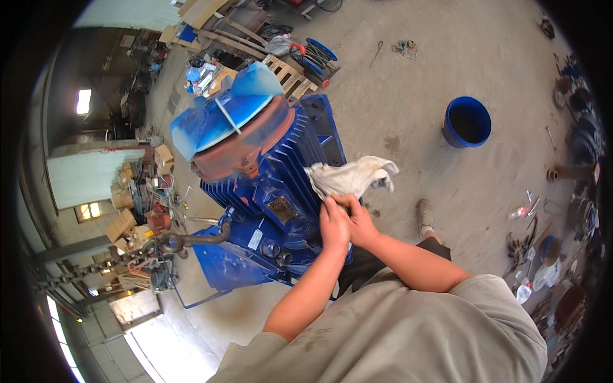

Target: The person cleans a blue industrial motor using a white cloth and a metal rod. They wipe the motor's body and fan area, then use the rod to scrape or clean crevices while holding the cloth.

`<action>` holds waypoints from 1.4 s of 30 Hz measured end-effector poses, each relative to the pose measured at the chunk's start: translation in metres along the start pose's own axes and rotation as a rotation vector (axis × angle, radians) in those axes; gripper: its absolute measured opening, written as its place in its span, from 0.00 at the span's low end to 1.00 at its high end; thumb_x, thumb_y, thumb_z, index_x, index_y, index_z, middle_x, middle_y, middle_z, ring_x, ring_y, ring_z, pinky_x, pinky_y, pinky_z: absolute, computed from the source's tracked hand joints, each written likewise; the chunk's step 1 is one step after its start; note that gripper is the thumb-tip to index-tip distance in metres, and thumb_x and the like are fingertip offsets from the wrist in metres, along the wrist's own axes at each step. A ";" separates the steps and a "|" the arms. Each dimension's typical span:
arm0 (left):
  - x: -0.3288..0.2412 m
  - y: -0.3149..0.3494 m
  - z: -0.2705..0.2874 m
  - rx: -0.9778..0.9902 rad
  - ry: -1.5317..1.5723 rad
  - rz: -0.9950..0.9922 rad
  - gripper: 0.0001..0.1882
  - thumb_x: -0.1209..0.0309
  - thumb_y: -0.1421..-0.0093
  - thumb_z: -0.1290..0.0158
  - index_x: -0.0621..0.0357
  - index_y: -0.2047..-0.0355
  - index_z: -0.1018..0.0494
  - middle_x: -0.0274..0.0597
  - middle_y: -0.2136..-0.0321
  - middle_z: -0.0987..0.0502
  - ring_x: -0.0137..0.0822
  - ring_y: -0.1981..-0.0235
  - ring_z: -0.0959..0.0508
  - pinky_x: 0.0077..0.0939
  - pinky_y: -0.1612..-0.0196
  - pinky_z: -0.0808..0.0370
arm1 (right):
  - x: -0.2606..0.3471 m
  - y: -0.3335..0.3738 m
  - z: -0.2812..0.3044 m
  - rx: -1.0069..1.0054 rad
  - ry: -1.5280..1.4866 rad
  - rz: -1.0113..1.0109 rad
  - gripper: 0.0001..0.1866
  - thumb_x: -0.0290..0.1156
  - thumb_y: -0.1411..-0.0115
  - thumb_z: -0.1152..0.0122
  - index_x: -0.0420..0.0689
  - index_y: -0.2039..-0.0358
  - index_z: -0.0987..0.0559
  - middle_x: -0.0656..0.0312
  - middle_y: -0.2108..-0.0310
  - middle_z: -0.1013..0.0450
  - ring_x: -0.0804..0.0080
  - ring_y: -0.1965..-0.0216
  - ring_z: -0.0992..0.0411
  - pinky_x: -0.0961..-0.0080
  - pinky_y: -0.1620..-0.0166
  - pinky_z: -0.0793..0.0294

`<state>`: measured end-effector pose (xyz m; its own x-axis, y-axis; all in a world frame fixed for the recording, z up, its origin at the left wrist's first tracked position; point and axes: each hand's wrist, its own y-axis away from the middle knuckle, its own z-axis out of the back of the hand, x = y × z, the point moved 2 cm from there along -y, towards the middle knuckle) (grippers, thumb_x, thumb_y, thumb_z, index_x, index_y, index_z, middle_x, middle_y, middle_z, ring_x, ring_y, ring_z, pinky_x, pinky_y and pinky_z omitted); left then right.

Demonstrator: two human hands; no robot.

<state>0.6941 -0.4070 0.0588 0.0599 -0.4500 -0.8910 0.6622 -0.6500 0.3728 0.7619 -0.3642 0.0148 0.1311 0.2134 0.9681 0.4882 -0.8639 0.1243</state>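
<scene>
A large blue electric motor (268, 177) with cooling fins stands right in front of me. At its far end sits a blue fan (237, 121) above a rusty red-brown end shield (246, 150). Bunched at the motor's finned side is a whitish rag (351, 177), smudged in places. My left hand (334, 225) is closed on the rag's near edge, close against the fins. Touching it, my right hand (358, 221) is also closed on the rag, its fingers curled over. The hands partly hide their own fingertips.
Left of the motor, a thick hook (195, 240) on a chain (83, 274) reaches the motor's lifting eye. A blue bucket (467, 122) stands on the concrete floor to the right. Tools and parts line the far right. A pallet (288, 75) and cable reel (317, 56) lie beyond the motor.
</scene>
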 end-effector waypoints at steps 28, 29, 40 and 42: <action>0.068 0.041 0.022 0.501 -0.438 0.028 0.22 0.75 0.30 0.41 0.68 0.38 0.29 0.45 0.46 0.20 0.33 0.45 0.22 0.29 0.39 0.27 | -0.083 0.093 0.163 0.098 -0.442 -0.542 0.20 0.38 0.33 0.27 0.38 0.50 0.22 0.61 0.59 0.20 0.74 0.55 0.24 0.70 0.51 0.24; 0.067 0.042 0.021 0.509 -0.469 0.054 0.22 0.76 0.31 0.40 0.68 0.38 0.29 0.44 0.46 0.20 0.32 0.45 0.22 0.29 0.39 0.27 | -0.080 0.086 0.149 0.074 -0.672 -0.482 0.21 0.35 0.34 0.26 0.38 0.47 0.21 0.63 0.54 0.21 0.78 0.50 0.25 0.73 0.47 0.24; 0.058 0.047 0.038 0.590 -0.470 0.228 0.22 0.72 0.30 0.41 0.64 0.38 0.30 0.45 0.45 0.21 0.32 0.47 0.22 0.30 0.42 0.26 | -0.048 0.058 0.117 -0.122 -0.323 -0.202 0.17 0.32 0.35 0.26 0.38 0.51 0.20 0.64 0.64 0.20 0.82 0.60 0.26 0.74 0.56 0.22; 0.062 0.048 0.049 0.598 -0.497 0.234 0.22 0.71 0.28 0.42 0.64 0.37 0.30 0.44 0.45 0.21 0.31 0.46 0.22 0.30 0.41 0.26 | -0.036 0.054 0.109 0.014 -0.237 -0.222 0.16 0.30 0.36 0.26 0.39 0.53 0.21 0.62 0.62 0.21 0.79 0.58 0.27 0.74 0.53 0.24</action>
<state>0.6934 -0.4960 0.0340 -0.2840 -0.7429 -0.6061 0.1535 -0.6593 0.7361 0.8778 -0.3689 -0.0374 0.2169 0.4975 0.8399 0.5392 -0.7783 0.3218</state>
